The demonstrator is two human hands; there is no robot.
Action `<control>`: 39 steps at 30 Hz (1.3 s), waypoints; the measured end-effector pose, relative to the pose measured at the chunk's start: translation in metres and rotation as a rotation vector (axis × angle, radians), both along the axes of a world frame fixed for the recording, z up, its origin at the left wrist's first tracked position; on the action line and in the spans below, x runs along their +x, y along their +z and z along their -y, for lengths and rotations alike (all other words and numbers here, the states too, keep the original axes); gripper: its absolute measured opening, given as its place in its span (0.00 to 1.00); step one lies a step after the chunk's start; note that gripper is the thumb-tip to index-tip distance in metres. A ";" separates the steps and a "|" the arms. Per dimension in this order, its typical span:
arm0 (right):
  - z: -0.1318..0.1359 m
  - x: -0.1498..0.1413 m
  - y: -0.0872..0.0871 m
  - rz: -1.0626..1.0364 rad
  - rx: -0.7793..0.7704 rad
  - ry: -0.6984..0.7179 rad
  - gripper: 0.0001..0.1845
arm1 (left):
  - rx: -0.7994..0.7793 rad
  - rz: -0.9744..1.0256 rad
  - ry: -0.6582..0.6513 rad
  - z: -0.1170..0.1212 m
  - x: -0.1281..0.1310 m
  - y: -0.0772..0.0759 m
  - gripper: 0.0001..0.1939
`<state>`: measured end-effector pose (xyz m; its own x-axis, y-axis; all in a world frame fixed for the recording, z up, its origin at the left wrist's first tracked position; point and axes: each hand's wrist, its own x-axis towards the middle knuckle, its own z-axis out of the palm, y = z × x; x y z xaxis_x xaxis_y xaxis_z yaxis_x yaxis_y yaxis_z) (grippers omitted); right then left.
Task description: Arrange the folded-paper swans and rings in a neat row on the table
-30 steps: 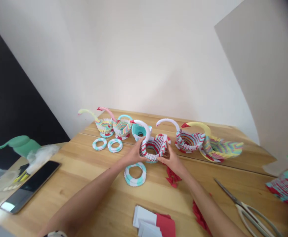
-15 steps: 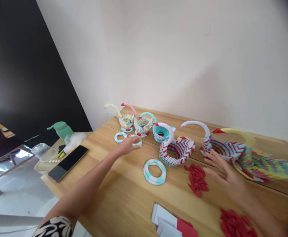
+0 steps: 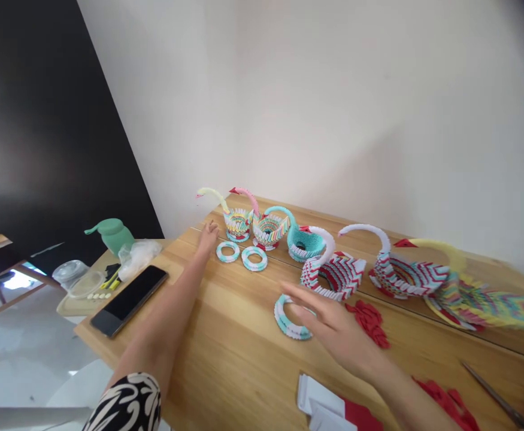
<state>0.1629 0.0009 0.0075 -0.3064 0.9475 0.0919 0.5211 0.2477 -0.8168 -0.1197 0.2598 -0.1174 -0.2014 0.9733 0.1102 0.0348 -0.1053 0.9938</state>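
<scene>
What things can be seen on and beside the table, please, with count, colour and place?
paper swans: six, multicoloured, row along table back
small paper rings: two, teal-white, before leftmost swans
large paper ring: one, teal-white, under right hand
red paper pieces: pile, table centre
paper sheets: white and red, near edge
phone: one, black, table left
bottle: one, green, side table
scissors: partly seen, right
left hand: open, beside small rings
right hand: open, over large ring

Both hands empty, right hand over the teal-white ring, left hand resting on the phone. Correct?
Not quite. In the head view the left hand is far from the phone, up by the small paper rings. The right hand does hover over the teal-white ring, and both are empty.
</scene>
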 end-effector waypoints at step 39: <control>-0.231 -0.124 -0.079 0.913 0.170 -0.045 0.19 | 0.129 0.153 -0.180 -0.032 0.008 -0.011 0.37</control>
